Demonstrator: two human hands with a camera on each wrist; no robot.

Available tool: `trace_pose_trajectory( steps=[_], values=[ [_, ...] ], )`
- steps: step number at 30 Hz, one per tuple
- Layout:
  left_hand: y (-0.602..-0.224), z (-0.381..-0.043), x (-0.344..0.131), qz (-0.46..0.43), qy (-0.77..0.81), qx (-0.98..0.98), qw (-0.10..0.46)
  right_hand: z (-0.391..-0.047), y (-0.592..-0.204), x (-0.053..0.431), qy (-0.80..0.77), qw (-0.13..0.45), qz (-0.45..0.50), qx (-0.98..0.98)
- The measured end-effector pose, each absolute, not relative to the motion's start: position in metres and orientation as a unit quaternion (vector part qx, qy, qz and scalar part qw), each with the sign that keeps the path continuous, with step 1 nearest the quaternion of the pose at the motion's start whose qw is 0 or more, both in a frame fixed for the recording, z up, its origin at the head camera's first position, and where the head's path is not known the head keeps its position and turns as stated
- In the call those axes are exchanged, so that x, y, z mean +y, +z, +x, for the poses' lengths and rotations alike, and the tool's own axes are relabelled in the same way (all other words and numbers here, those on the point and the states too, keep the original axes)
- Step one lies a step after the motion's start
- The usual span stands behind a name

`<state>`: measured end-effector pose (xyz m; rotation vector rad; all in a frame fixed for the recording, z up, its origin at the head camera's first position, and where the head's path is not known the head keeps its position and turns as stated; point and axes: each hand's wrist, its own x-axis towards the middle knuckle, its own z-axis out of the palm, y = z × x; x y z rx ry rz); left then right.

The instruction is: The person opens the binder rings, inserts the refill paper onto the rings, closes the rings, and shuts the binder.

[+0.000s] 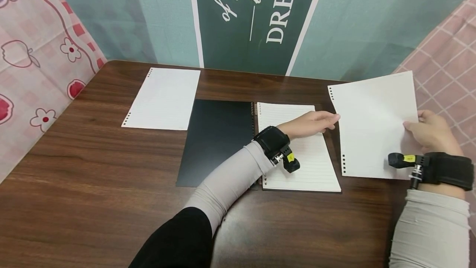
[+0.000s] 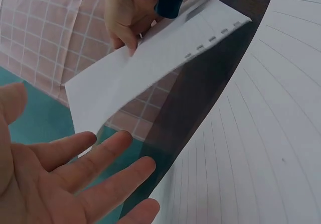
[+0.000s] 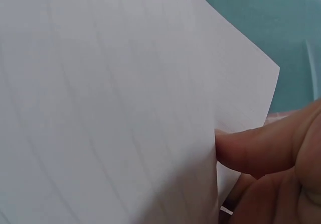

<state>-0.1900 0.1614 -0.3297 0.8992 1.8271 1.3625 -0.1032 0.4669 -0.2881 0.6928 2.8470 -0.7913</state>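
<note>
Against pink checked cloth, the right hand is pinching a loose sheet whose long punched edge is facing the spread left hand nearby.

Dark green panel on teal backdrop, facing me: white sideways lettering, legible as “of yo”, “the”, “DREA”

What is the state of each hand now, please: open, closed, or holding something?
Left hand: open, holding nothing.
Right hand: closed on a sheet, pinching its edge.
</note>
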Motion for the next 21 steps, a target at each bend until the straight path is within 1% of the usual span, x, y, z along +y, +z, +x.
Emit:
trace_pose_trajectory(
  steps=[9,16,21],
  values=[
    [-0.33,-0.191,0.164,0.333,0.526,0.707,0.337,-0.102,-0.277,0.453,-0.275,-0.001,0.229,0.934],
    [-0.329,-0.19,0.164,0.282,0.549,0.71,0.339,-0.102,-0.268,0.447,-0.303,-0.028,0.223,0.926],
    [-0.328,-0.19,0.162,0.264,0.571,0.707,0.323,-0.099,-0.263,0.438,-0.316,-0.046,0.206,0.925]
  ],
)
